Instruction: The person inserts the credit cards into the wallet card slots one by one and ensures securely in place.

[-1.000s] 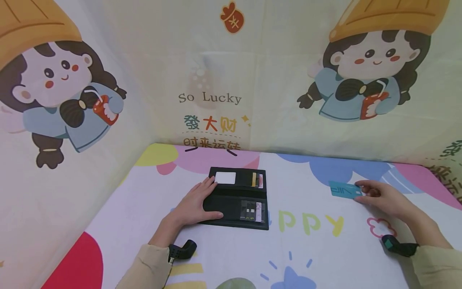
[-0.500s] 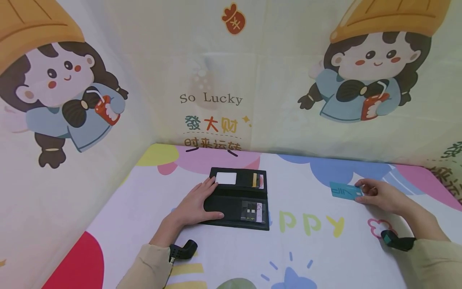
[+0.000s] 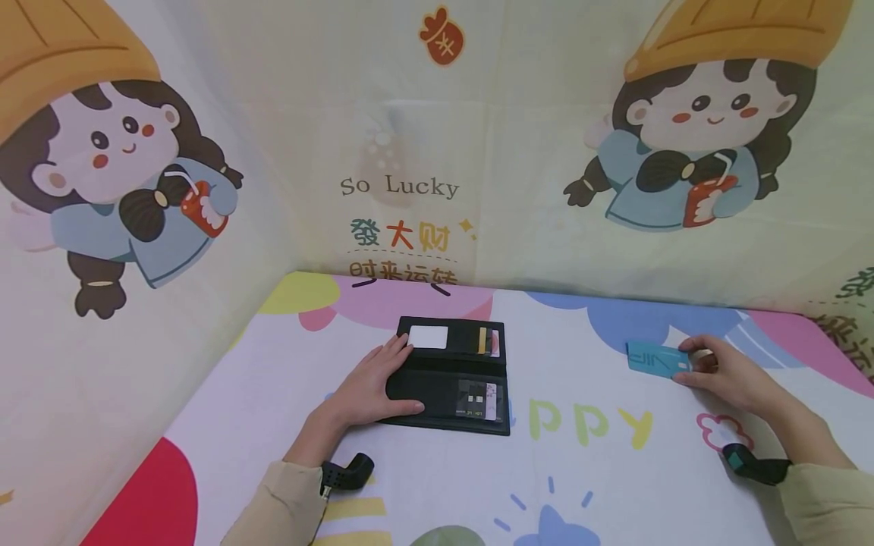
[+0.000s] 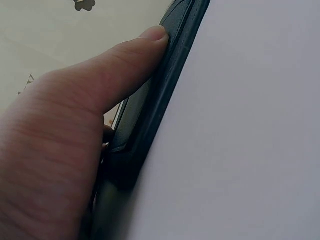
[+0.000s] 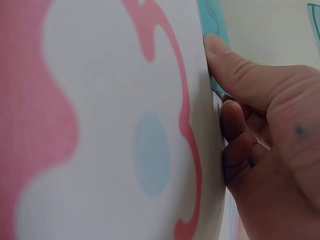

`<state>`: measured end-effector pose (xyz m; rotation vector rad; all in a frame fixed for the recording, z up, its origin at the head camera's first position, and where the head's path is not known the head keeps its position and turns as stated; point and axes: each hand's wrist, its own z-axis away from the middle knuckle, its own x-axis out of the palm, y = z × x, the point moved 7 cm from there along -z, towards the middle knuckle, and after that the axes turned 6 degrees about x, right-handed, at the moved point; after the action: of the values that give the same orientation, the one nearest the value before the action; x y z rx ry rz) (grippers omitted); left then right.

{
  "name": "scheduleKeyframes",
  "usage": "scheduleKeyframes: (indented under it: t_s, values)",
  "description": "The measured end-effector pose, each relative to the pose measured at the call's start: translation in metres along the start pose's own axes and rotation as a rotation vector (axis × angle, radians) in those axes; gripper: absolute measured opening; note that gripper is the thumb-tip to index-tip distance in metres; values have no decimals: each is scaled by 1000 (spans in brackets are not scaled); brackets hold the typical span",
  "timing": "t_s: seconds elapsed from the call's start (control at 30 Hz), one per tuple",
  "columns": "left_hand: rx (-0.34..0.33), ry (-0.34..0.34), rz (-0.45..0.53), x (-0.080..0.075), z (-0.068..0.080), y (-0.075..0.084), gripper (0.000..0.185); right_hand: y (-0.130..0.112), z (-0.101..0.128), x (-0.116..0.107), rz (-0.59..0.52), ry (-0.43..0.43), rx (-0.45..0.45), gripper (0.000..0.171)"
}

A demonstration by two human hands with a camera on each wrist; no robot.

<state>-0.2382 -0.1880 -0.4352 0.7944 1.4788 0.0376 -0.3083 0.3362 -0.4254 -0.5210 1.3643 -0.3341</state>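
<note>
Cartoon-printed cloth covers the walls and the table [image 3: 614, 470] in front of you, with a girl in a straw hat on either side and "So Lucky" lettered in the middle. From the head view, your left hand [image 3: 365, 387] lies flat on the left part of an open black wallet [image 3: 452, 375], fingers straight and thumb along its near edge, pressing it down rather than gripping it. The wallet holds a white card [image 3: 427, 336] in its far half and more cards in the slots to the right. Well apart, on the right side of the table, your right hand [image 3: 724, 371] pinches a teal card [image 3: 657, 359] by its right end, the card at or just above the cloth. Your left wrist camera shows what the head view cannot: the thumb [image 4: 125, 65] laid against the wallet's thick dark edge [image 4: 155, 110], seen from table level, with the other fingers hidden. Your right wrist camera shows the thumb [image 5: 235, 70] clamped on the teal card [image 5: 212, 20] with the other fingers curled beneath it, close over the pink flower print [image 5: 55, 130].
</note>
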Motion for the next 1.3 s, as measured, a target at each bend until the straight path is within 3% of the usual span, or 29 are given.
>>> scheduleKeyframes:
  t_s: [0.6,1.07,1.3]
  values:
    - [-17,1,4,-1,0,1,105,-1,5,2,-12,66,-31,65]
    - [-11,7,9,-1,0,0,105,0,12,-1,-128,18,-40,66]
    - [-11,1,0,-1,0,1,105,0,15,0,-124,5,-53,69]
